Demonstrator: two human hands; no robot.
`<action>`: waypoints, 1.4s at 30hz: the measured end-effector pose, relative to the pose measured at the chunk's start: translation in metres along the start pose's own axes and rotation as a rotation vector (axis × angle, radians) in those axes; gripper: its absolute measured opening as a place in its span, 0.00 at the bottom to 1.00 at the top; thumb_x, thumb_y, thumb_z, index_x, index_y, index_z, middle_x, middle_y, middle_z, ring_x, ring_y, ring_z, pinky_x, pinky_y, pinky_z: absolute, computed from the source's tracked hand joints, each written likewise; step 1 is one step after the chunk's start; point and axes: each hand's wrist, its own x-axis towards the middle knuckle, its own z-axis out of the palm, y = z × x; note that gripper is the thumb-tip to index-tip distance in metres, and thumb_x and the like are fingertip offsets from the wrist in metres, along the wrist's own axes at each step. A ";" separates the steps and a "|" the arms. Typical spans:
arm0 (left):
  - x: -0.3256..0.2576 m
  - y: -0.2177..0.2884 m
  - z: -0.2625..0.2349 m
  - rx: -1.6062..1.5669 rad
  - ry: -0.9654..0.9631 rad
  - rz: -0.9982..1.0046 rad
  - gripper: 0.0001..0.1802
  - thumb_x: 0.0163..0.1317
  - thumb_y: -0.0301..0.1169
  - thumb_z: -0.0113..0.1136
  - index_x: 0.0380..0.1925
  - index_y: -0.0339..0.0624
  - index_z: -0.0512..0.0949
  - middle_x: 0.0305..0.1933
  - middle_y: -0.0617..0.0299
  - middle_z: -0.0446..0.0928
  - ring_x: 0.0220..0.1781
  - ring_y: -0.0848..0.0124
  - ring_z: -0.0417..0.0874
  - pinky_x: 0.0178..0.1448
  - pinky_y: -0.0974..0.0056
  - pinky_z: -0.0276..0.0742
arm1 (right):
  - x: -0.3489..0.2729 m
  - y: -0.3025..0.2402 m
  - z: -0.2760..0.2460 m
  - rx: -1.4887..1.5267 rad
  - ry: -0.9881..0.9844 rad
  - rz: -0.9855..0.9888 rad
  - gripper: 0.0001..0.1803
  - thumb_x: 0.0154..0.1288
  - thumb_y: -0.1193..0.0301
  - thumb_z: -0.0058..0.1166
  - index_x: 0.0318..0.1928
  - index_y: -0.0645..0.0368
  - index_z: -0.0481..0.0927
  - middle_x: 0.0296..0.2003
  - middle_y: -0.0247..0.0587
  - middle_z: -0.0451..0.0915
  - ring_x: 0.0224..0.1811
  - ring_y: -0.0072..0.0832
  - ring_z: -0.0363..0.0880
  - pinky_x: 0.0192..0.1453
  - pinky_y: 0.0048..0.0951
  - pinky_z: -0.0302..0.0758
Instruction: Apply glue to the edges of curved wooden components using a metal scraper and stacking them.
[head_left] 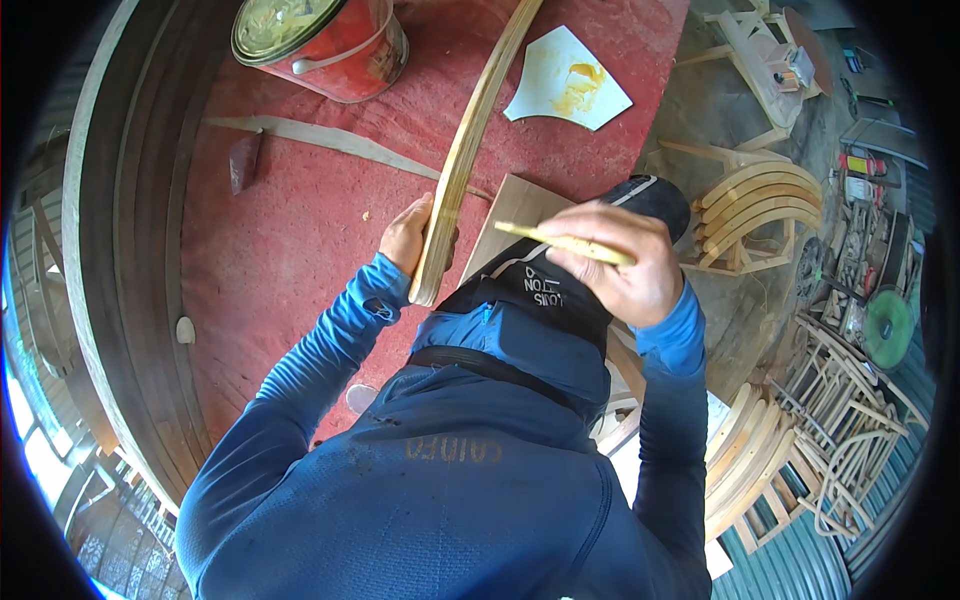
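Observation:
My left hand (405, 236) is closed around the lower end of a long, curved wooden strip (462, 150), which stretches up past the top of the view. In my right hand (630, 262) is a slim yellowish spatula-like stick (560, 243); its narrow tip points left toward the strip, and a gap shows between them. A white flat plate (555, 85) smeared with yellow-brown paste lies beyond my hands. At the upper left stands a red bucket (345, 65) with a wire handle and pale yellowish residue on top.
Under these things spreads a red dusty surface (270, 260). A thin wooden offcut (320, 140) and a dark reddish scrap (243, 165) lie on it. Long curved boards (130, 200) line the left. Stacked curved pieces (760, 210), frames and a green fan (890, 328) stand at right.

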 end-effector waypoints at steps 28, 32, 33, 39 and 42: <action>0.014 -0.006 -0.026 -0.643 -0.595 -0.322 0.23 0.77 0.39 0.37 0.67 0.44 0.65 0.35 0.55 0.76 0.22 0.70 0.73 0.26 0.64 0.73 | -0.010 0.008 0.012 0.129 0.127 0.062 0.09 0.65 0.78 0.64 0.44 0.68 0.83 0.40 0.48 0.86 0.41 0.33 0.88 0.46 0.30 0.82; 0.014 -0.006 -0.024 -0.626 -0.609 -0.303 0.21 0.77 0.39 0.38 0.64 0.45 0.67 0.35 0.55 0.77 0.21 0.69 0.73 0.26 0.65 0.73 | -0.016 0.017 0.010 0.234 0.176 0.138 0.10 0.66 0.78 0.64 0.45 0.68 0.83 0.40 0.48 0.87 0.42 0.32 0.87 0.47 0.29 0.82; 0.015 -0.007 -0.025 -0.617 -0.572 -0.321 0.20 0.77 0.39 0.38 0.63 0.45 0.67 0.35 0.55 0.77 0.21 0.69 0.74 0.26 0.65 0.73 | -0.014 0.019 0.010 0.177 0.211 0.106 0.10 0.66 0.77 0.64 0.46 0.68 0.83 0.41 0.47 0.87 0.41 0.32 0.87 0.47 0.28 0.81; 0.008 -0.004 -0.010 -0.097 -0.314 -0.052 0.17 0.78 0.40 0.39 0.57 0.48 0.72 0.30 0.56 0.77 0.20 0.68 0.77 0.21 0.63 0.73 | -0.006 0.022 0.004 -0.034 0.302 0.093 0.11 0.66 0.77 0.64 0.48 0.67 0.83 0.41 0.47 0.86 0.43 0.33 0.87 0.47 0.28 0.81; 0.011 -0.006 -0.014 -0.078 -0.292 -0.032 0.14 0.77 0.37 0.42 0.55 0.46 0.72 0.28 0.57 0.76 0.19 0.69 0.77 0.20 0.63 0.72 | -0.006 0.025 0.012 -0.099 0.272 0.026 0.13 0.63 0.79 0.65 0.49 0.64 0.84 0.43 0.48 0.85 0.44 0.37 0.87 0.48 0.31 0.82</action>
